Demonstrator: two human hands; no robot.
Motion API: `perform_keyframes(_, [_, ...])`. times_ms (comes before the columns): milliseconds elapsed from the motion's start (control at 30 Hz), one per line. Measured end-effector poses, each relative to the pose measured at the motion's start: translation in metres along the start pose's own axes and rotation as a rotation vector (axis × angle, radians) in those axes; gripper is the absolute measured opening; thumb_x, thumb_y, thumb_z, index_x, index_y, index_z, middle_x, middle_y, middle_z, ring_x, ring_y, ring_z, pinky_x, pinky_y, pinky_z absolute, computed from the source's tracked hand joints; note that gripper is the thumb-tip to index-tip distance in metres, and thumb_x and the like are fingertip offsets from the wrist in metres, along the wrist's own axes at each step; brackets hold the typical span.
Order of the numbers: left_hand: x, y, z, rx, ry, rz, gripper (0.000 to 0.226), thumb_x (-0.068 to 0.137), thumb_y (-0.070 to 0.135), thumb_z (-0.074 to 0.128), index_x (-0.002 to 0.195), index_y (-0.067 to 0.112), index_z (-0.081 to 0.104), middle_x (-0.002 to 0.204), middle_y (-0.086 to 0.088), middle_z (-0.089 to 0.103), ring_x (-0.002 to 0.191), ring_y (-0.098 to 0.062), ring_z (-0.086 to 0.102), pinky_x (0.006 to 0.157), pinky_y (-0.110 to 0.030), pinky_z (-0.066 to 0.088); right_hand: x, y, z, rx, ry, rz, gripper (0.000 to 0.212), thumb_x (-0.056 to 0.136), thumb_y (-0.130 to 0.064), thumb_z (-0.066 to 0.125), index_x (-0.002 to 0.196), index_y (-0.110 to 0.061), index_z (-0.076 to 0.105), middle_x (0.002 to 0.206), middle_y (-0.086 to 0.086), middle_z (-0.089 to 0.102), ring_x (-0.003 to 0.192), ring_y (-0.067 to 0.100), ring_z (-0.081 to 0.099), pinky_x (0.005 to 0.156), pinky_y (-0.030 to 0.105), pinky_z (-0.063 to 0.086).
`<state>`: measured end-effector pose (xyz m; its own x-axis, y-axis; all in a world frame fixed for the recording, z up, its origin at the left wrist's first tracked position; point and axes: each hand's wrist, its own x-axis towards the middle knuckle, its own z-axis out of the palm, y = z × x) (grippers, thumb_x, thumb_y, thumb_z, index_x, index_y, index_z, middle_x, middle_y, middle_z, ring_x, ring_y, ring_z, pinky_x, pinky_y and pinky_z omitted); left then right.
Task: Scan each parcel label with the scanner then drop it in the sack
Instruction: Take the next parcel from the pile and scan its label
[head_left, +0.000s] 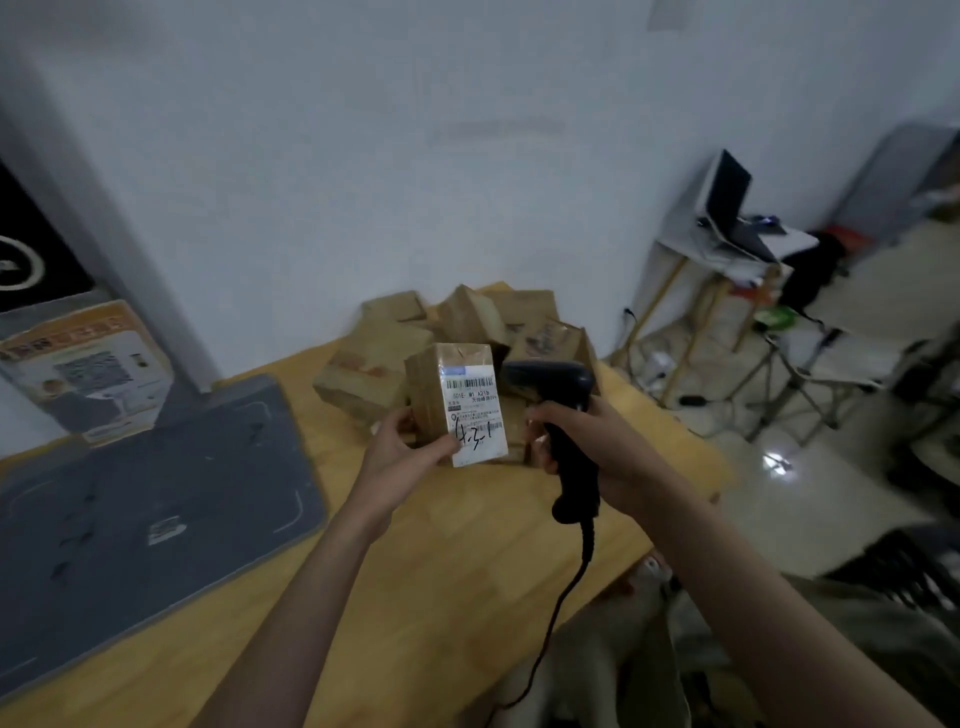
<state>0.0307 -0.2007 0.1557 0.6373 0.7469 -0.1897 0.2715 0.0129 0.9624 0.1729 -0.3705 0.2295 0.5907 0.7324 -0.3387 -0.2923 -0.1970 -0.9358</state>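
My left hand (402, 447) grips a small brown cardboard parcel (426, 384) by its lower left corner and holds it upright above the table. Its white label (475, 410), with barcodes and black handwriting, faces me. My right hand (592, 441) grips the handle of a black corded scanner (558, 395), whose head sits just right of the label and points toward the parcel. Behind them lies a pile of several more brown parcels (462, 322).
The wooden table (441, 571) carries a grey mat (145, 509) on the left and a printed box (88, 369) at the far left. The scanner cable (566, 597) hangs off the table's right edge. Light fabric (623, 670) lies below that edge. A folding stand with a laptop (727, 208) stands at right.
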Motion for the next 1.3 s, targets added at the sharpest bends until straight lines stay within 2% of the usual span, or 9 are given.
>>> perform_keyframes(200, [-0.013,-0.028,0.061,0.081,-0.241,-0.063,0.076,0.067,0.040,0.086,0.133,0.022,0.052,0.116,0.009,0.064,0.104,-0.014,0.066,0.092,-0.035,0.055,-0.036,0.065,-0.047,0.181,0.332,0.110,0.018,0.093,-0.005,0.067,0.111,-0.007,0.065,0.098,0.013,0.062,0.086,0.023,0.061,0.069,0.038,0.063])
perform_keyframes(300, [-0.027,-0.039,0.092,0.131,-0.362,-0.077,0.086,0.059,0.051,0.084,0.134,0.027,0.049,0.119,0.005,0.064,0.106,-0.018,0.067,0.093,-0.042,0.056,-0.058,0.094,-0.069,0.244,0.432,0.139,0.020,0.093,-0.008,0.068,0.112,-0.011,0.064,0.111,0.012,0.062,0.105,0.027,0.060,0.088,0.053,0.061])
perform_keyframes(400, [-0.040,-0.046,0.120,0.207,-0.466,-0.095,0.102,0.057,0.059,0.080,0.143,0.023,0.041,0.124,0.003,0.063,0.108,-0.018,0.065,0.095,-0.043,0.055,-0.077,0.120,-0.091,0.281,0.506,0.163,0.030,0.090,-0.009,0.071,0.119,-0.009,0.063,0.119,0.020,0.065,0.115,0.037,0.064,0.089,0.059,0.059])
perform_keyframes(600, [-0.066,-0.051,0.173,0.347,-0.609,-0.089,0.057,0.078,0.047,0.079,0.124,0.024,0.054,0.116,0.003,0.065,0.099,-0.010,0.065,0.078,-0.025,0.053,-0.117,0.158,-0.125,0.350,0.570,0.186,0.027,0.094,-0.007,0.068,0.120,-0.008,0.065,0.107,0.018,0.075,0.092,0.031,0.075,0.063,0.037,0.061])
perform_keyframes(733, [-0.086,-0.050,0.209,0.440,-0.693,-0.098,0.060,0.075,0.060,0.075,0.120,0.024,0.057,0.111,0.002,0.066,0.095,-0.009,0.064,0.067,-0.020,0.046,-0.142,0.185,-0.150,0.381,0.654,0.268,0.025,0.092,-0.007,0.069,0.116,-0.002,0.068,0.084,0.015,0.072,0.074,0.026,0.068,0.069,0.040,0.057])
perform_keyframes(867, [-0.113,-0.053,0.255,0.551,-0.757,-0.080,0.073,0.071,0.064,0.076,0.126,0.019,0.057,0.119,0.002,0.061,0.102,-0.012,0.061,0.070,-0.020,0.044,-0.173,0.209,-0.181,0.425,0.688,0.355,0.014,0.091,-0.003,0.067,0.102,0.006,0.069,0.072,0.014,0.059,0.059,0.022,0.057,0.056,0.035,0.051])
perform_keyframes(1033, [-0.143,-0.067,0.315,0.661,-0.831,-0.113,0.079,0.063,0.072,0.077,0.124,0.025,0.056,0.124,0.003,0.058,0.104,-0.012,0.060,0.090,-0.035,0.055,-0.210,0.234,-0.226,0.479,0.680,0.402,0.005,0.089,0.001,0.065,0.093,0.002,0.067,0.070,0.013,0.056,0.060,0.022,0.056,0.052,0.033,0.051])
perform_keyframes(1200, [-0.175,-0.078,0.376,0.717,-0.884,-0.095,0.084,0.068,0.073,0.074,0.133,0.024,0.053,0.119,0.006,0.052,0.101,-0.010,0.053,0.076,-0.026,0.047,-0.243,0.256,-0.275,0.500,0.705,0.446,0.013,0.092,-0.003,0.065,0.103,0.004,0.067,0.085,0.018,0.061,0.076,0.028,0.061,0.057,0.033,0.056])
perform_keyframes(1300, [-0.194,-0.087,0.415,0.729,-0.932,-0.098,0.088,0.070,0.074,0.071,0.138,0.022,0.050,0.134,0.000,0.053,0.107,-0.013,0.052,0.078,-0.027,0.045,-0.261,0.270,-0.305,0.506,0.760,0.472,0.020,0.093,-0.005,0.066,0.111,0.003,0.068,0.090,0.018,0.064,0.082,0.030,0.065,0.060,0.036,0.058])
